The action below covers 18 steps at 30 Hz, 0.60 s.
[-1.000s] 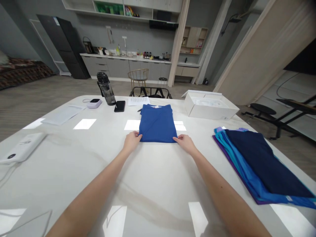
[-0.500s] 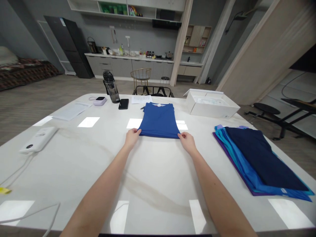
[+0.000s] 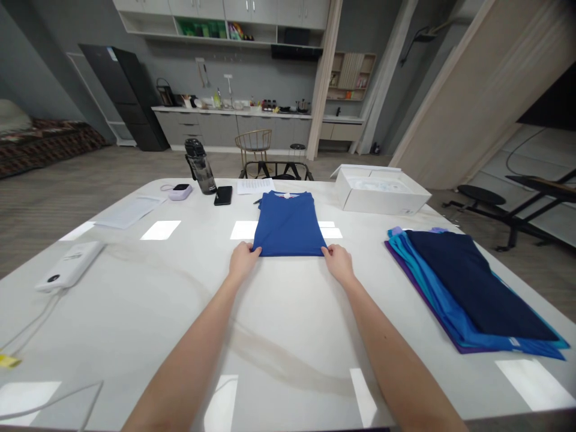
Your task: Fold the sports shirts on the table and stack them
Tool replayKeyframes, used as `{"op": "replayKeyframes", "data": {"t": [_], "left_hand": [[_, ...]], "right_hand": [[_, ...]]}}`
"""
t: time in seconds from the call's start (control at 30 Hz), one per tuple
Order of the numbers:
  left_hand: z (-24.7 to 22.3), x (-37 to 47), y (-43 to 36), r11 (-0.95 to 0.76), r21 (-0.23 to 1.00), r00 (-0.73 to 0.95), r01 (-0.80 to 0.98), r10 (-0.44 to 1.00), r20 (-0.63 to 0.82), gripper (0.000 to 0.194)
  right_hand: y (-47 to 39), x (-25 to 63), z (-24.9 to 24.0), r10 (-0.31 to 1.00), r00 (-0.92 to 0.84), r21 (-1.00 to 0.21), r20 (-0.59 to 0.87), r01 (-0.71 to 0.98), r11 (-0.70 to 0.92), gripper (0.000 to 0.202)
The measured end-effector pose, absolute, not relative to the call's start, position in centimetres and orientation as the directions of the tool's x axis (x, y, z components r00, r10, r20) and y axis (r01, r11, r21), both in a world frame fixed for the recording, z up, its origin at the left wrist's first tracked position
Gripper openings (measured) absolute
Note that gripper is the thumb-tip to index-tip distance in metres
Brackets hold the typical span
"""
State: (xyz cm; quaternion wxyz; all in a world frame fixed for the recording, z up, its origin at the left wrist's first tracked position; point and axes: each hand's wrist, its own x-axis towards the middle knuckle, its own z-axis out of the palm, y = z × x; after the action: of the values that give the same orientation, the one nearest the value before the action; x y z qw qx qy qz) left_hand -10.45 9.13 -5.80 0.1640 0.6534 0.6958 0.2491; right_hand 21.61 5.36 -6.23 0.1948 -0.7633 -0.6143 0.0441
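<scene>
A blue T-shirt (image 3: 290, 225), folded into a neat block with its neckline at the far side, lies on the white table (image 3: 288, 336) in front of me. My left hand (image 3: 243, 260) pinches its near left corner between thumb and fingers. At the near right corner, my right hand (image 3: 338, 263) grips the cloth the same way. The near edge runs straight between both hands. To the right is a stack of folded clothes (image 3: 472, 288), dark navy on top, with blue, teal and purple layers below.
An open white box (image 3: 384, 198) stands at the back right. Toward the back left are a water bottle (image 3: 200, 168), a black phone (image 3: 223, 195), a small lilac device (image 3: 180, 192) and paper sheets (image 3: 130, 212). A white power bank (image 3: 69, 266) with cables lies at left.
The camera view has tilted up slightly. Both hands still grip the shirt's near corners; the near edge looks straighter and flatter on the table.
</scene>
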Motion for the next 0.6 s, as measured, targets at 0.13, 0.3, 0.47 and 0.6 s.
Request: {"op": "replayKeyframes", "data": {"t": [0.13, 0.3, 0.47, 0.6], "left_hand": [[-5.3, -10.2, 8.7, 0.036, 0.535, -0.064, 0.844, 0.997, 0.034, 0.025], [-4.9, -9.9, 8.2, 0.028, 0.52, -0.072, 0.854, 0.995, 0.065, 0.038], [-4.5, -9.7, 8.6, 0.066, 0.523, -0.104, 0.85, 0.994, 0.042, 0.039], [-3.7, -8.9, 11.4, 0.06, 0.508, -0.13, 0.859, 0.986, 0.103, 0.044]], "right_hand": [[5.0, 21.8, -5.8, 0.959, 0.246, -0.363, 0.141, 0.914, -0.181, 0.032], [4.9, 21.8, -6.1, 0.952, 0.25, -0.418, 0.177, 0.895, -0.158, 0.034], [5.2, 21.5, -5.9, 0.943, 0.287, -0.411, 0.169, 0.89, -0.197, 0.031], [7.4, 21.3, -4.6, 0.939, 0.33, -0.471, 0.101, 0.847, -0.247, 0.036]]}}
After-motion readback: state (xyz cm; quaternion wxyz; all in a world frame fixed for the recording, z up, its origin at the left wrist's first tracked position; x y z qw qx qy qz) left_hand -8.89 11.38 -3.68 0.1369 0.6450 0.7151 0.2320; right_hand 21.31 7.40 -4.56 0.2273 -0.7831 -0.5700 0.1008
